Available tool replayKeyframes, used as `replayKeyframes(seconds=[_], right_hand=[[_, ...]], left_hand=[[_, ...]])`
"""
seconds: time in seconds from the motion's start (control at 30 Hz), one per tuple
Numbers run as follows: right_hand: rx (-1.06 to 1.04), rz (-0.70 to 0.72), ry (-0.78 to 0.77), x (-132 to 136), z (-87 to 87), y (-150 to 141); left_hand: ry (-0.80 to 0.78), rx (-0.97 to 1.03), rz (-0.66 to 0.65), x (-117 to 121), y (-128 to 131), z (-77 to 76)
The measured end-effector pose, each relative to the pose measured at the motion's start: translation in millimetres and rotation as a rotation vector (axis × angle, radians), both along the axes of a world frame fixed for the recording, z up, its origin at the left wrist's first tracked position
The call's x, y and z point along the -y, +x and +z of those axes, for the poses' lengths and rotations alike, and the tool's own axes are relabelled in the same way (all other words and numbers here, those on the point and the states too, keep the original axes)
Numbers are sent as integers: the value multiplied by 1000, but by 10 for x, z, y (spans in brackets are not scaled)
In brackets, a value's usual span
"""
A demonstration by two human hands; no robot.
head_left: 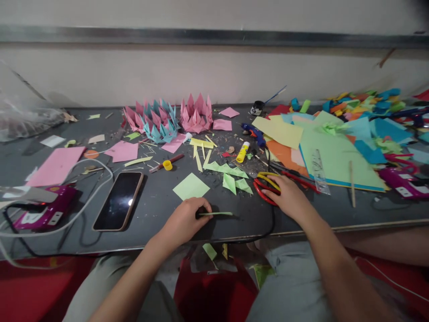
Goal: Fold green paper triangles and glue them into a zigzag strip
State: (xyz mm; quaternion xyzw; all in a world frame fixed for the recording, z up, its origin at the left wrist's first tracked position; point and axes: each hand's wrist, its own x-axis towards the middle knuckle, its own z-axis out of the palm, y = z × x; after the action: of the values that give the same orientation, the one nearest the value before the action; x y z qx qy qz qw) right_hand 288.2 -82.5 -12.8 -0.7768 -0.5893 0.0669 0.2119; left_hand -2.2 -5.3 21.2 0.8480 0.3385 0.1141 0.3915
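Note:
My left hand (189, 219) is closed at the table's near edge, pinching a thin green paper piece (221, 213) seen nearly edge-on. My right hand (284, 194) lies over a pair of scissors (263, 191) with red and yellow handles, its fingers curled on them. The blades are hard to make out. Just beyond my left hand a light green paper square (191, 187) lies flat. Folded green paper pieces (229, 182) sit left of the scissors, near a row of green points (226, 169).
Pink and blue folded-paper crowns (196, 114) stand at the back. A phone (119, 201), a white cable (109, 179) and a purple device (47, 208) lie left. A glue stick (243, 152), glue gun (253, 133) and coloured paper sheets (335, 156) are right of centre.

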Motion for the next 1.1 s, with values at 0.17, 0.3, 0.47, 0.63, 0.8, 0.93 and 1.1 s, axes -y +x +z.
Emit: replayKeyframes(seconds=[0.17,0.3,0.47,0.63,0.8,0.93,1.1], right_hand=[[32,-4,24,0,-61,-1],[-7,-122,214,46,-6,-37],[-765,-225,418,40,181,-290],[-1489,-47,310,-26,362,-851],[-1488,161,153,-51,181,-1216],[-1425,287,25,15,32,-1376],[-1388,303,-78,142,26,-1472]], left_hand=[[-338,281,261,42,39,16],[-550,477,458,17,45,19],[-668,690,540,3,50,45],[-841,826,620,52,88,119],[-1006,938,754,108,134,124],[-746,928,748,136,135,68],[-514,877,671,176,109,109]])
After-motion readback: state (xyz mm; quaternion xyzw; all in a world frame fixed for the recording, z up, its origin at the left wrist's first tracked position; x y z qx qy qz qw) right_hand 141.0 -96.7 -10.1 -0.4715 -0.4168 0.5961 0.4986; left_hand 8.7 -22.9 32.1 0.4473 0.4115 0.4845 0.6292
